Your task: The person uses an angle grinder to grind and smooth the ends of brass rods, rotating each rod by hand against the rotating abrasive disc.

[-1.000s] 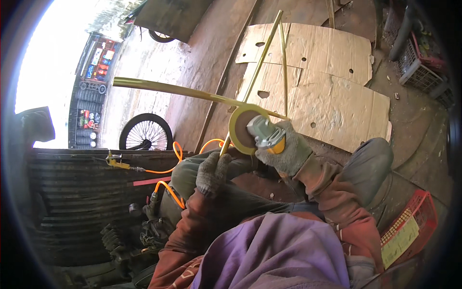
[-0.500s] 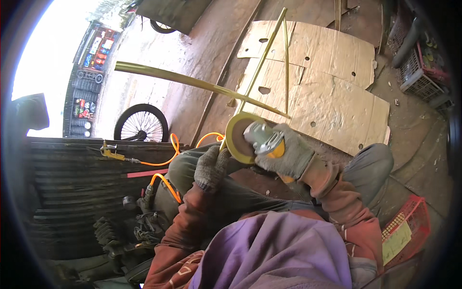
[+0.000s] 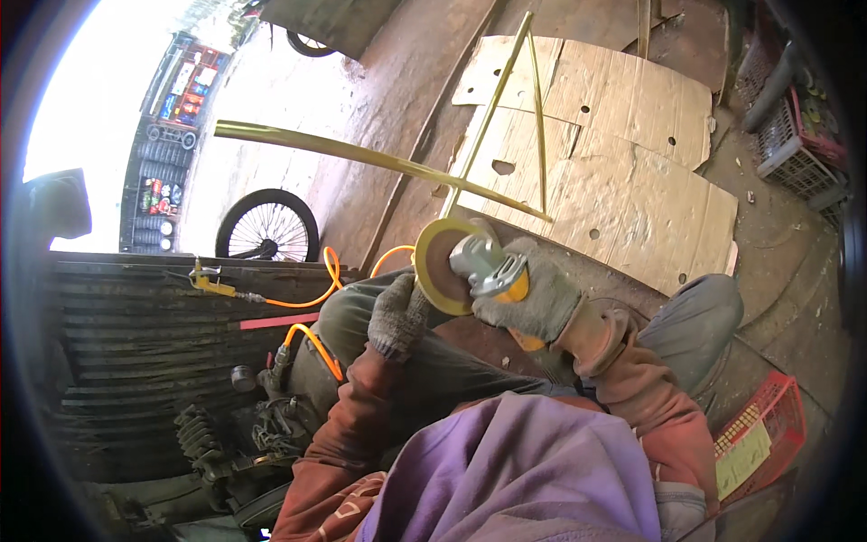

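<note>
My right hand [image 3: 542, 303], in a grey knit glove, grips an angle grinder [image 3: 499, 269] with a silver head and yellow body. Its round, yellow-rimmed disc [image 3: 428, 282] faces left, close to my left hand [image 3: 397, 314]. That hand, gloved the same way, has its fingers curled round the near end of a gold-coloured metal tube frame [image 3: 361, 160]; the disc partly hides the held spot. Long tubes of the frame reach away from me, one to the left and two over the cardboard. I cannot tell whether disc and tube touch.
Flattened cardboard [image 3: 641, 194] covers the floor ahead. On the left lie an orange air hose [image 3: 312, 336], a yellow blow gun [image 3: 212, 282] and a spoked wheel [image 3: 268, 244]. A compressor-like machine [image 3: 239, 452] stands near left. Right are a red basket [image 3: 784, 420] and a grey crate [image 3: 787, 167].
The grinder has shifted slightly left and down, its disc closer to my left hand and turned a little. My left hand has barely moved.
</note>
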Tool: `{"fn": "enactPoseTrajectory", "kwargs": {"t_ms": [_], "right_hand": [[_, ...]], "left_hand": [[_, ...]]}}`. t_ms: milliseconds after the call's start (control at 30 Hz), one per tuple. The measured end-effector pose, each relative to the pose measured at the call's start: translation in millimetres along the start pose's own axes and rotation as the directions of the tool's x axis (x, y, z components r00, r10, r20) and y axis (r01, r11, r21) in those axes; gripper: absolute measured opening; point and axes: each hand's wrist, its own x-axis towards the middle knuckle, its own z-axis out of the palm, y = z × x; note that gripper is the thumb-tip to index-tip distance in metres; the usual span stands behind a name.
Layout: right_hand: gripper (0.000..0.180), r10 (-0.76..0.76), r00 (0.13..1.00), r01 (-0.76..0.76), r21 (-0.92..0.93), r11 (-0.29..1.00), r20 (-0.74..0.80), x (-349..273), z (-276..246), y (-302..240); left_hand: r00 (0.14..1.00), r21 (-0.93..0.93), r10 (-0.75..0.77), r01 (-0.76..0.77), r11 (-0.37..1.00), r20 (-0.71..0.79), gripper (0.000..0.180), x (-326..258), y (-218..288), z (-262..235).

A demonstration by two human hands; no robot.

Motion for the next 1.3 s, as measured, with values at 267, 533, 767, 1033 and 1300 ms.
{"fn": "enactPoseTrajectory", "kwargs": {"t_ms": [267,533,767,1033,1300], "right_hand": [[0.064,0.006,1.000,-0.010,0.176,0.984,0.027,4,10,-2],[0.055,0.135,0.991,-0.129,0.293,0.947,-0.002,19,-2,-1],[0.071,0.236,0.969,-0.243,0.117,0.963,0.069,-9,-19,-40],[0.081,0.259,0.961,-0.232,-0.235,0.944,0.094,-68,-61,-82],[0.080,0.246,0.964,-0.155,-0.533,0.832,0.104,-99,-67,-100]], "left_hand": [[0.999,-0.094,-0.033,0.030,0.995,-0.036,0.032,-2,-18,2],[0.992,-0.021,-0.116,0.117,0.993,0.043,0.030,4,8,-3],[0.992,-0.244,-0.106,0.121,0.962,0.071,0.030,-11,17,13],[0.976,-0.490,-0.150,0.210,0.846,0.159,0.028,-43,65,38],[0.980,-0.615,-0.124,0.194,0.765,0.155,0.030,-66,71,84]]}}
